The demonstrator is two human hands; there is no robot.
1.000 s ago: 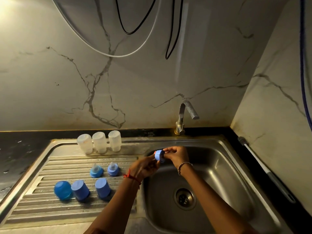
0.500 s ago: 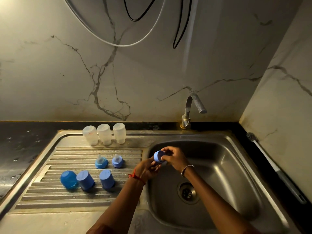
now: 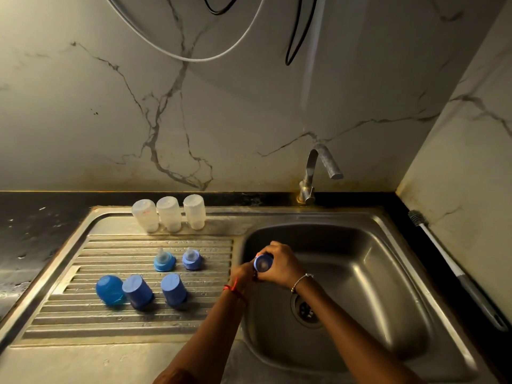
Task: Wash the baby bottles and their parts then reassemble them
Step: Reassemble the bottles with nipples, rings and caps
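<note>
Just inside the sink's (image 3: 388, 273) left wall, both hands grip one blue ring (image 3: 263, 263): the right hand (image 3: 279, 266) curls over it, the left hand (image 3: 243, 275) pinches it from below. Left of the sink stand three clear bottles (image 3: 169, 214), two teats (image 3: 164, 260) and three blue caps (image 3: 137, 291).

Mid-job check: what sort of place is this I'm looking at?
Probably a home kitchen sink corner: a stainless steel sink basin with a ribbed steel draining board, a curved metal tap before a veined marble-look wall, and clear plastic baby bottles standing at the board's back edge.
</note>
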